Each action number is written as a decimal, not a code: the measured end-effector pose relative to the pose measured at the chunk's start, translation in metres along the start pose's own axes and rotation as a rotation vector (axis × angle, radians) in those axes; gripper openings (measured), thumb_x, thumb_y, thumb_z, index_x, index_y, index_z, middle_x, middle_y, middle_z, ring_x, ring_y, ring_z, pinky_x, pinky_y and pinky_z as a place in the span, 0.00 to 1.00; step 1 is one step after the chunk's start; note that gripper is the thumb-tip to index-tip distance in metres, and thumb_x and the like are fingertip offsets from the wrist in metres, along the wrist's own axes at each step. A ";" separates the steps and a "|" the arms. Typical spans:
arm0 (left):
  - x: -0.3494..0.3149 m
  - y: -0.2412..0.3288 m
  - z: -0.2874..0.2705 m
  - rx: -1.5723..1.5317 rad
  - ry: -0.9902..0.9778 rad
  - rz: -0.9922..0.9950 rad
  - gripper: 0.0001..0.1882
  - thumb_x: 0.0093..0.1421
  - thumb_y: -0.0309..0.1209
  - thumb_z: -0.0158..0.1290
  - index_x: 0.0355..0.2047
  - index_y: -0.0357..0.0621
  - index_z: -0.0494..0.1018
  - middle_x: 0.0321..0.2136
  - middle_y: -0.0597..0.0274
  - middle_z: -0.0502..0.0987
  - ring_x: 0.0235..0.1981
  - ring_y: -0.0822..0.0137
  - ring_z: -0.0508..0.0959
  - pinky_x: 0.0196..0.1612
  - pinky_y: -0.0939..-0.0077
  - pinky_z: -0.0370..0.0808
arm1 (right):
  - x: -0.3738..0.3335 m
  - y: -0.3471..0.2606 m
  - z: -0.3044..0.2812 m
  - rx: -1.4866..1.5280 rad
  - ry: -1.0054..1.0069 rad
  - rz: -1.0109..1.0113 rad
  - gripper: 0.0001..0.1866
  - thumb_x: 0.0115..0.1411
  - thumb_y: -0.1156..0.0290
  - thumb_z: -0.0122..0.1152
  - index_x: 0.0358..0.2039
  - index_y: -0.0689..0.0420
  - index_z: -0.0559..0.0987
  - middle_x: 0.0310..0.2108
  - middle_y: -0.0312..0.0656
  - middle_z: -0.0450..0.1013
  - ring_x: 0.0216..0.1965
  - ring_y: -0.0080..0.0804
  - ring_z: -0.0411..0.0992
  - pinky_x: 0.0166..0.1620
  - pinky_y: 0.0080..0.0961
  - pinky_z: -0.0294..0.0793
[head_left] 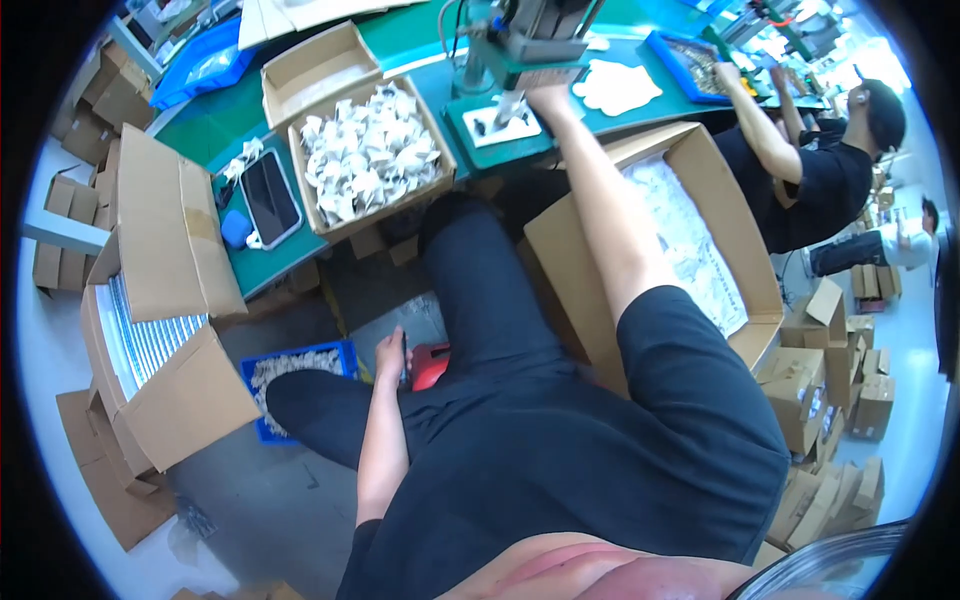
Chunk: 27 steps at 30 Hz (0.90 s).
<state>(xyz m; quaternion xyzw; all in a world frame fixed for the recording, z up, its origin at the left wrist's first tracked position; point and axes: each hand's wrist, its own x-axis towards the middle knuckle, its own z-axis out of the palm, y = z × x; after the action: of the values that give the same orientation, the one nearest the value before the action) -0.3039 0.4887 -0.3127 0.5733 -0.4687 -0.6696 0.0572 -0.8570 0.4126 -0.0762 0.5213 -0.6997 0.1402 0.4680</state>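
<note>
My right hand [548,98] reaches forward to the bench press [535,50], close under its head and beside the white fixture plate [512,124] with dark spots. Its fingers are partly hidden, so what they hold is not clear. Low beside my thigh, my left hand [392,356] is closed around a thin dark thing that I cannot make out, next to a red object [430,366]. Left of the press stands a cardboard box [448,150] heaped with small white plastic parts [372,155].
A phone [271,200] and a blue rounded item [237,229] lie on the green bench. Behind is a shallow carton [318,75]. A large open carton [565,280] stands under my right arm. A blue bin [348,357] is on the floor. A co-worker [800,170] sits to the right.
</note>
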 end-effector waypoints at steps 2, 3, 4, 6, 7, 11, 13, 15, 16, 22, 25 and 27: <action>-0.001 -0.006 -0.004 -0.120 -0.041 -0.065 0.25 0.72 0.52 0.44 0.39 0.40 0.74 0.16 0.63 0.73 0.11 0.70 0.69 0.15 0.73 0.66 | -0.011 0.006 0.008 0.036 0.100 -0.092 0.11 0.60 0.68 0.54 0.37 0.59 0.81 0.36 0.49 0.80 0.36 0.52 0.77 0.35 0.39 0.74; 0.007 0.010 0.011 -0.184 -0.133 -0.096 0.25 0.72 0.52 0.43 0.40 0.40 0.74 0.17 0.63 0.73 0.11 0.70 0.70 0.15 0.73 0.66 | -0.037 0.051 0.016 0.189 0.136 -0.034 0.11 0.60 0.68 0.53 0.36 0.60 0.80 0.34 0.49 0.80 0.34 0.52 0.76 0.34 0.37 0.73; 0.003 0.013 0.010 -0.271 -0.149 -0.123 0.25 0.72 0.52 0.43 0.41 0.41 0.74 0.17 0.63 0.73 0.12 0.70 0.70 0.15 0.74 0.66 | -0.031 0.048 0.014 0.418 0.176 0.008 0.11 0.61 0.68 0.52 0.35 0.61 0.79 0.33 0.48 0.79 0.32 0.51 0.75 0.33 0.35 0.71; -0.011 -0.002 -0.008 -0.399 -0.124 -0.137 0.25 0.72 0.52 0.42 0.42 0.41 0.74 0.18 0.63 0.73 0.12 0.70 0.71 0.15 0.74 0.67 | -0.031 0.011 -0.028 1.574 -0.277 0.880 0.10 0.59 0.72 0.53 0.37 0.60 0.80 0.29 0.47 0.77 0.31 0.50 0.74 0.35 0.36 0.71; -0.017 -0.014 -0.014 -0.400 -0.109 -0.142 0.24 0.72 0.51 0.42 0.42 0.42 0.74 0.18 0.64 0.74 0.13 0.71 0.70 0.15 0.74 0.67 | -0.026 -0.002 -0.058 1.537 -0.499 0.818 0.12 0.59 0.71 0.53 0.41 0.61 0.81 0.35 0.45 0.76 0.37 0.43 0.74 0.44 0.33 0.70; -0.022 -0.002 -0.008 -0.313 -0.102 -0.138 0.23 0.73 0.50 0.42 0.42 0.42 0.74 0.18 0.64 0.74 0.13 0.71 0.70 0.16 0.75 0.67 | -0.003 -0.053 -0.165 1.089 -0.261 0.219 0.13 0.60 0.72 0.60 0.45 0.60 0.82 0.41 0.41 0.76 0.40 0.33 0.74 0.50 0.28 0.72; -0.036 -0.006 -0.008 -0.246 -0.114 -0.152 0.23 0.73 0.50 0.41 0.41 0.42 0.75 0.19 0.63 0.75 0.13 0.71 0.70 0.16 0.75 0.67 | -0.008 -0.058 -0.161 1.066 -0.112 0.351 0.15 0.58 0.72 0.66 0.47 0.59 0.82 0.41 0.41 0.77 0.40 0.33 0.74 0.50 0.28 0.73; -0.035 0.002 -0.002 -0.235 -0.129 -0.132 0.23 0.73 0.49 0.41 0.41 0.42 0.75 0.19 0.63 0.75 0.13 0.71 0.70 0.16 0.76 0.67 | -0.016 -0.074 -0.157 1.068 -0.012 0.532 0.17 0.56 0.73 0.71 0.48 0.59 0.82 0.41 0.42 0.77 0.42 0.34 0.75 0.50 0.28 0.74; -0.034 0.002 0.000 -0.237 -0.128 -0.118 0.23 0.73 0.48 0.42 0.41 0.42 0.75 0.19 0.63 0.75 0.13 0.71 0.70 0.16 0.76 0.67 | -0.018 -0.081 -0.159 1.080 0.013 0.642 0.19 0.55 0.73 0.73 0.48 0.58 0.82 0.41 0.43 0.77 0.43 0.35 0.75 0.50 0.28 0.74; -0.051 0.020 0.007 -0.286 -0.112 -0.059 0.24 0.73 0.48 0.43 0.43 0.38 0.76 0.19 0.63 0.76 0.13 0.73 0.70 0.16 0.78 0.67 | -0.013 -0.137 -0.206 0.939 0.250 0.249 0.18 0.56 0.72 0.72 0.48 0.58 0.82 0.43 0.44 0.78 0.45 0.40 0.76 0.51 0.31 0.75; -0.062 0.023 0.013 -0.298 -0.116 -0.022 0.25 0.73 0.49 0.44 0.43 0.37 0.77 0.19 0.63 0.76 0.13 0.73 0.71 0.16 0.78 0.67 | 0.045 -0.164 -0.222 0.986 0.076 0.192 0.16 0.57 0.73 0.70 0.47 0.59 0.82 0.41 0.44 0.77 0.44 0.41 0.76 0.49 0.32 0.76; -0.073 0.030 0.019 -0.309 -0.140 0.003 0.25 0.73 0.48 0.44 0.42 0.36 0.77 0.19 0.63 0.77 0.13 0.73 0.71 0.16 0.79 0.67 | 0.068 -0.161 -0.233 0.977 0.068 0.137 0.16 0.58 0.73 0.69 0.47 0.60 0.82 0.40 0.44 0.77 0.44 0.40 0.76 0.48 0.31 0.76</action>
<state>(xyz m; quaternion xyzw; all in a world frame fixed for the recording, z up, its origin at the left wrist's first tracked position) -0.3085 0.5276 -0.2420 0.5090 -0.3638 -0.7719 0.1132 -0.6010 0.4643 0.0533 0.6277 -0.5691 0.4992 0.1813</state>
